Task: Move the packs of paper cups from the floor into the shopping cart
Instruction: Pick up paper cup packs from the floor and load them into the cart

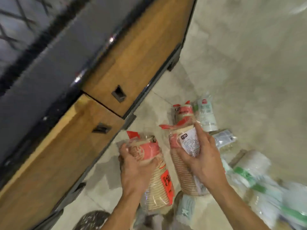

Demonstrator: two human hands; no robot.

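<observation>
Pickup: your left grip [134, 166] curls round a clear-wrapped, red-labelled pack of tan paper cups [163, 181], your right grip [201, 156] round a second such pack [179, 176], seemingly off the floor [249, 63]. Next, find the unseen cart.

1. No word or number can be read for certain, since the whole view is blurred
2. Left pack of cups [149, 151]: an orange sticker [166, 180] on its near side bears dark characters, too smeared to read
3. Right pack of cups [184, 180]: a white label [189, 144] carries a small dark badge and lines of fine print, all illegible
4. Far pack of cups [206, 117]: a small red logo [203, 101] at its far end and large pale green characters, not legible
</observation>
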